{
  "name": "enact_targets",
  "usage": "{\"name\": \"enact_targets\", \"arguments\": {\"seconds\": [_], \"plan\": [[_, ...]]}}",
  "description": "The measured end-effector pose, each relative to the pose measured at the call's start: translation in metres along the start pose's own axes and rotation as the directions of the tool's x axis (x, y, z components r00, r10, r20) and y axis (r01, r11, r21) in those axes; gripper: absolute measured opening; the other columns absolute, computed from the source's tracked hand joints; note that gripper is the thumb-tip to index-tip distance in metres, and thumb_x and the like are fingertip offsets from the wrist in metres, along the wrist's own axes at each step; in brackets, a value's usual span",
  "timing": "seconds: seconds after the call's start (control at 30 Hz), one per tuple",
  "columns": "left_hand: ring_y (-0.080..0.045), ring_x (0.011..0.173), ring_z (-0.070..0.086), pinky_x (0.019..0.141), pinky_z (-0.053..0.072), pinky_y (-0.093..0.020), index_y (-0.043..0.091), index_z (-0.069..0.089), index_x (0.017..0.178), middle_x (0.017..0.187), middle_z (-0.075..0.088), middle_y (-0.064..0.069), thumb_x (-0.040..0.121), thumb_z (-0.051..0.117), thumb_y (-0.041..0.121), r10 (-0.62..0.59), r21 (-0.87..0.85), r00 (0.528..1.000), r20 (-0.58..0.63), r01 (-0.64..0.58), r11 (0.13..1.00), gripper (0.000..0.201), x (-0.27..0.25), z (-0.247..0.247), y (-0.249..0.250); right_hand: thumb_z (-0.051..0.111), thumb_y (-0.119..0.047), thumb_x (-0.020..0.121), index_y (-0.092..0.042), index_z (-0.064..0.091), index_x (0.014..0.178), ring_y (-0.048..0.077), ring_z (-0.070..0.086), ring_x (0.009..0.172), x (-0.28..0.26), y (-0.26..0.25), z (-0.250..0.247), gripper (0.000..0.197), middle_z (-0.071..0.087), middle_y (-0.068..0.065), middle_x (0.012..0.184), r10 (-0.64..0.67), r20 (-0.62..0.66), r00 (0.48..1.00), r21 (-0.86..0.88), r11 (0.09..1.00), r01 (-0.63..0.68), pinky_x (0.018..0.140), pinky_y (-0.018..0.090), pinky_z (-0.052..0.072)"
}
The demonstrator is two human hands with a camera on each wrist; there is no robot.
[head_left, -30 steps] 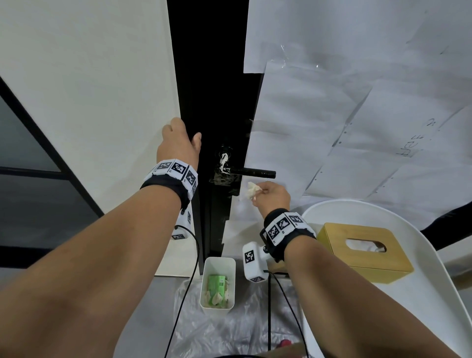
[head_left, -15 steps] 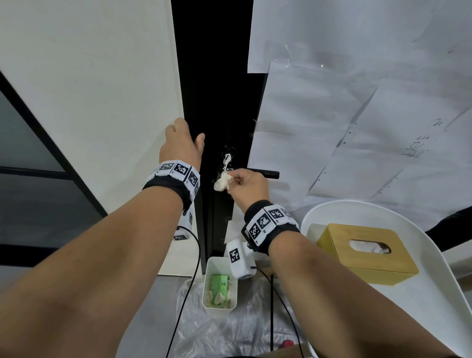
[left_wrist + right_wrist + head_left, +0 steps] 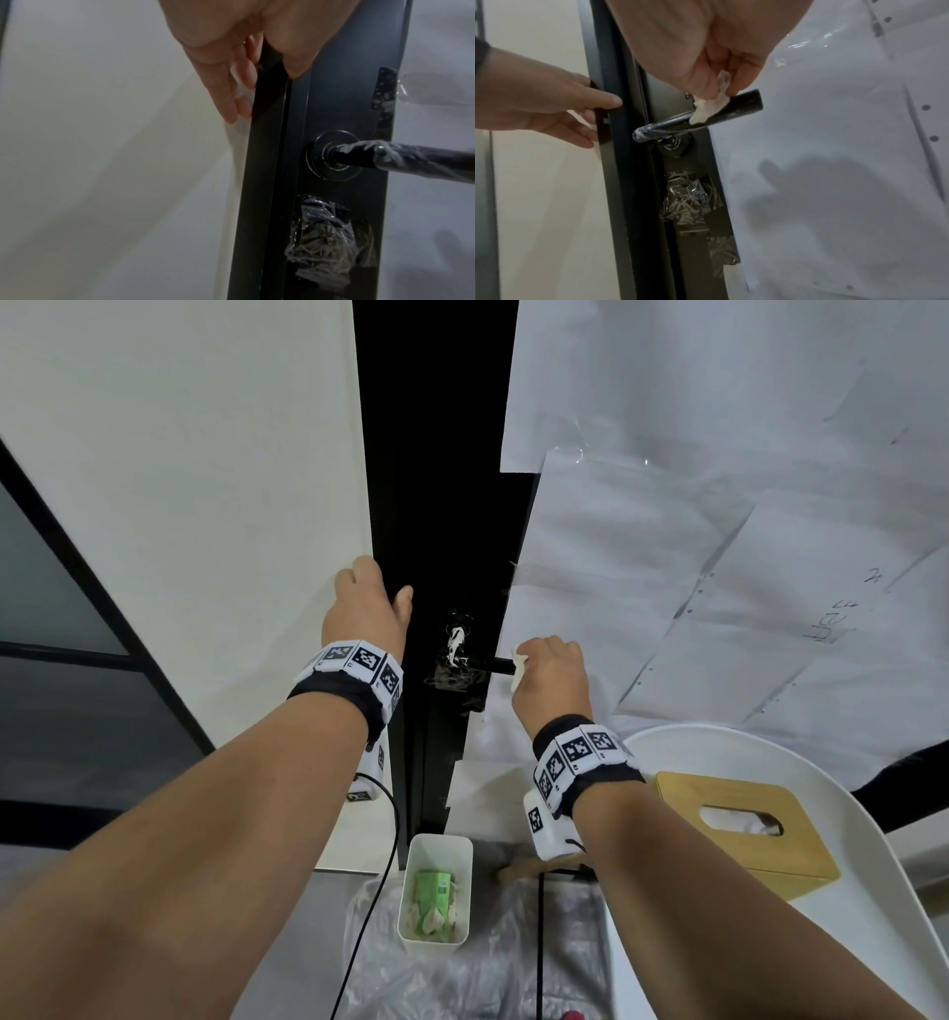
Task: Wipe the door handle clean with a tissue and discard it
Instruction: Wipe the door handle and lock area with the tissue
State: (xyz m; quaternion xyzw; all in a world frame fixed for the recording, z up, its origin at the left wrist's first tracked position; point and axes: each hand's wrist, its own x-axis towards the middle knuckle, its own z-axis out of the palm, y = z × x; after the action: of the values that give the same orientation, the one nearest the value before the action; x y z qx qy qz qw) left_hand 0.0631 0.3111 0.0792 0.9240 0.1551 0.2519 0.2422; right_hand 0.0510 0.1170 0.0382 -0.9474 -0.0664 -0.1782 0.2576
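Observation:
A black lever door handle (image 3: pixel 485 665) juts from the dark door edge, with white smears near its base (image 3: pixel 370 151). My right hand (image 3: pixel 547 672) pinches a crumpled white tissue (image 3: pixel 519 671) and presses it on the handle about midway along, seen close in the right wrist view as tissue (image 3: pixel 707 110) on handle (image 3: pixel 746 100). The handle's free end shows dark past the tissue. My left hand (image 3: pixel 367 608) grips the door's edge above the handle, thumb on the front face and fingers (image 3: pixel 231 97) behind.
A small white bin (image 3: pixel 411 875) with a green carton and used tissues stands on the floor below the handle, on clear plastic sheeting. A wooden tissue box (image 3: pixel 744 839) sits on a white round table (image 3: pixel 883 865) at right. Paper sheets (image 3: pixel 719 557) cover the door. Crumpled tape (image 3: pixel 687 194) sits below the handle.
My right hand with the tissue rose from under the handle to its base, then slid right along the handle toward the free end. My left hand kept its hold on the door edge.

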Motion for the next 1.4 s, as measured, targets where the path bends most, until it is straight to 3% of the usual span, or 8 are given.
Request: {"name": "enact_targets", "arguments": {"seconds": [0.07, 0.27, 0.53, 0.67, 0.93, 1.1, 1.27, 1.4], "plan": [[-0.029, 0.059, 0.042, 0.051, 0.032, -0.033, 0.005, 0.043, 0.105, 0.100, 0.050, -0.014, 0.094, 0.051, 0.037, 0.001, 0.006, 1.000, 0.002, -0.001, 1.000, 0.034, 0.001, 0.000, 0.000, 0.048, 0.016, 0.068, -0.002, 0.066, 0.097, 0.034, 0.051, 0.091, -0.001, -0.003, 0.005, 0.039, 0.063, 0.014, 0.091, -0.042, -0.007, 0.999, -0.044, 0.998, 0.041, 0.077, 0.035, 0.046], [-0.029, 0.060, 0.041, 0.052, 0.031, -0.033, 0.005, 0.043, 0.106, 0.102, 0.050, -0.014, 0.094, 0.050, 0.037, -0.009, 0.026, 1.000, 0.008, 0.009, 1.000, 0.035, 0.002, 0.001, 0.000, 0.051, 0.016, 0.067, -0.001, 0.066, 0.095, 0.033, 0.052, 0.091, 0.001, -0.018, 0.006, 0.037, 0.064, 0.015, 0.089, -0.084, 0.019, 0.996, -0.066, 0.994, 0.085, 0.076, 0.030, 0.040], [-0.030, 0.062, 0.043, 0.053, 0.034, -0.034, 0.005, 0.042, 0.107, 0.104, 0.050, -0.014, 0.094, 0.051, 0.036, -0.018, 0.021, 1.000, 0.010, 0.018, 1.000, 0.035, 0.001, 0.002, 0.001, 0.049, 0.016, 0.064, 0.001, 0.064, 0.091, 0.032, 0.052, 0.088, 0.000, -0.045, 0.013, 0.035, 0.062, 0.015, 0.087, -0.125, 0.093, 0.988, -0.047, 0.990, 0.130, 0.076, 0.037, 0.048], [-0.030, 0.062, 0.044, 0.053, 0.034, -0.034, 0.004, 0.043, 0.107, 0.103, 0.051, -0.014, 0.094, 0.051, 0.036, -0.023, 0.023, 1.000, 0.002, 0.023, 0.999, 0.035, 0.000, 0.001, 0.001, 0.049, 0.016, 0.070, 0.000, 0.066, 0.100, 0.032, 0.052, 0.093, -0.002, -0.055, 0.015, 0.037, 0.063, 0.015, 0.093, -0.171, 0.125, 0.977, -0.007, 0.985, 0.173, 0.072, 0.029, 0.040], [-0.037, 0.071, 0.055, 0.055, 0.035, -0.035, 0.004, 0.043, 0.111, 0.107, 0.051, -0.014, 0.095, 0.051, 0.038, -0.032, 0.048, 0.999, 0.015, 0.032, 0.998, 0.039, 0.000, -0.001, 0.004, 0.047, 0.004, 0.084, -0.011, 0.065, 0.115, 0.023, 0.050, 0.107, -0.002, -0.038, 0.007, 0.039, 0.065, 0.007, 0.107, -0.066, 0.130, 0.989, 0.044, 0.997, 0.061, 0.086, 0.019, 0.036], [-0.034, 0.067, 0.051, 0.054, 0.036, -0.035, 0.005, 0.043, 0.108, 0.105, 0.051, -0.013, 0.094, 0.051, 0.038, -0.035, 0.030, 0.999, 0.018, 0.034, 0.999, 0.037, 0.001, -0.001, 0.002, 0.050, 0.014, 0.070, -0.002, 0.071, 0.097, 0.032, 0.058, 0.085, -0.006, -0.054, 0.019, 0.038, 0.071, 0.013, 0.089, -0.194, 0.104, 0.975, 0.071, 0.980, 0.187, 0.075, 0.036, 0.053], [-0.032, 0.067, 0.048, 0.055, 0.036, -0.034, 0.007, 0.042, 0.109, 0.107, 0.051, -0.012, 0.094, 0.051, 0.040, -0.021, 0.025, 0.999, 0.029, 0.020, 0.999, 0.038, 0.001, -0.002, 0.000, 0.052, 0.003, 0.074, -0.007, 0.062, 0.059, 0.026, 0.056, 0.054, -0.034, -0.068, 0.022, 0.021, 0.060, 0.006, 0.053, -0.341, 0.085, 0.936, 0.106, 0.938, 0.331, 0.056, 0.018, 0.040], [-0.028, 0.068, 0.044, 0.057, 0.037, -0.035, 0.007, 0.043, 0.105, 0.101, 0.051, -0.011, 0.092, 0.054, 0.042, -0.004, -0.009, 1.000, 0.031, 0.004, 1.000, 0.039, 0.003, -0.005, -0.002, 0.053, 0.008, 0.077, -0.007, 0.070, 0.096, 0.028, 0.056, 0.088, -0.026, -0.049, 0.024, 0.030, 0.067, 0.010, 0.088, -0.207, 0.128, 0.970, 0.132, 0.973, 0.190, 0.077, 0.029, 0.047]]}}
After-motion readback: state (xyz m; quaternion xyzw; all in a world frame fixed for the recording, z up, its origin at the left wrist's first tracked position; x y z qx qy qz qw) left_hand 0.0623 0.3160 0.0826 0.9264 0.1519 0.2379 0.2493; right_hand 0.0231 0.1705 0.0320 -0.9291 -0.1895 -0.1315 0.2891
